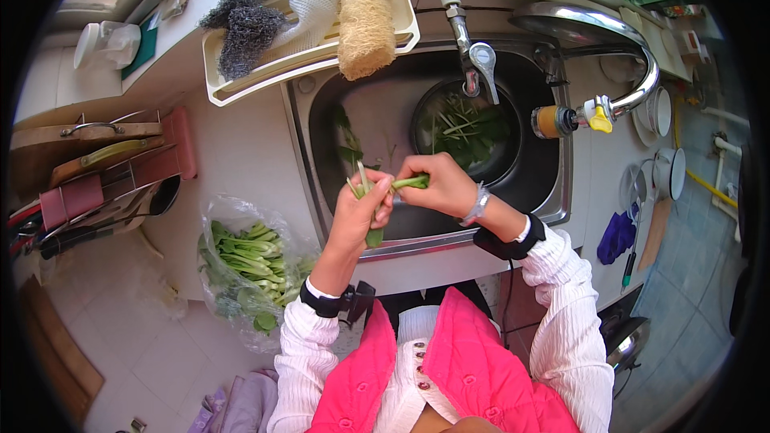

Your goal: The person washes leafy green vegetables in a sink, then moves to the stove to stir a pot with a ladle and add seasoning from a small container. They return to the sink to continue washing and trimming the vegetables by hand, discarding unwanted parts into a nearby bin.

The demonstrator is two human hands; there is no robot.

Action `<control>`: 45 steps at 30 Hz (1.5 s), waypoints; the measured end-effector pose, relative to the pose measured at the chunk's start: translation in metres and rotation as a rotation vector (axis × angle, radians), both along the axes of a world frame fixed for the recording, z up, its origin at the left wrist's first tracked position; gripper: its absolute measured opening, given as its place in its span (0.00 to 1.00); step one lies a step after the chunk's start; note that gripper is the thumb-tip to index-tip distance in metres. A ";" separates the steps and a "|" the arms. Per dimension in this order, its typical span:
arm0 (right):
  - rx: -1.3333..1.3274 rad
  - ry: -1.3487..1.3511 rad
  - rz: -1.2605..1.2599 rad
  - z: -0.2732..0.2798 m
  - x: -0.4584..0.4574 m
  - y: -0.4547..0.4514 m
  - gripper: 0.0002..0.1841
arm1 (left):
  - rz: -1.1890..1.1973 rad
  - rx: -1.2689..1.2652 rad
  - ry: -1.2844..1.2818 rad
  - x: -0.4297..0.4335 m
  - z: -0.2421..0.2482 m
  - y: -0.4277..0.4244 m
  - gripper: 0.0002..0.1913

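My left hand (362, 203) grips a few stalks of leafy greens (374, 236), their pale ends poking up past my fingers. Pinched in my right hand (438, 185) is a short green stem piece (412, 181), whose inner end meets the left fingertips. Both hands are over the front of a stainless-steel sink (421, 227). Behind the right hand, a round dark basin (516, 132) in the sink holds cut stems and leaves (460, 126). More leaves (349, 144) lie on the sink floor at left. A clear plastic bag (216, 207) of leafy greens (255, 252) sits left of the sink.
A cream tray (313, 66) with a steel-wool scourer (246, 30), a mesh cloth (313, 0) and a loofah (368, 24) stands behind the sink. A tap (475, 60) and a curved spout (646, 72) overhang it. Cutting boards (90, 132) stand in a rack at left.
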State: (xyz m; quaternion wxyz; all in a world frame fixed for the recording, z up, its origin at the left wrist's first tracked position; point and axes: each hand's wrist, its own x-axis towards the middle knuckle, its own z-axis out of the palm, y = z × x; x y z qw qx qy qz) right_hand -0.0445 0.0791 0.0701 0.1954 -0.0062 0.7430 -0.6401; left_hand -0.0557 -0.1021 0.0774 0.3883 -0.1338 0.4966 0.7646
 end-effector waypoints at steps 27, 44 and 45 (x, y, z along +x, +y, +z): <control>0.792 0.473 0.226 -0.069 -0.028 0.008 0.15 | 0.120 0.300 -0.393 0.036 -0.031 -0.039 0.06; 0.486 0.132 0.157 -0.131 -0.038 -0.065 0.08 | 0.221 -0.008 -0.201 0.044 -0.033 -0.057 0.10; 0.278 0.013 0.103 -0.115 -0.033 -0.058 0.09 | 0.232 -0.051 -0.158 0.040 -0.032 -0.056 0.10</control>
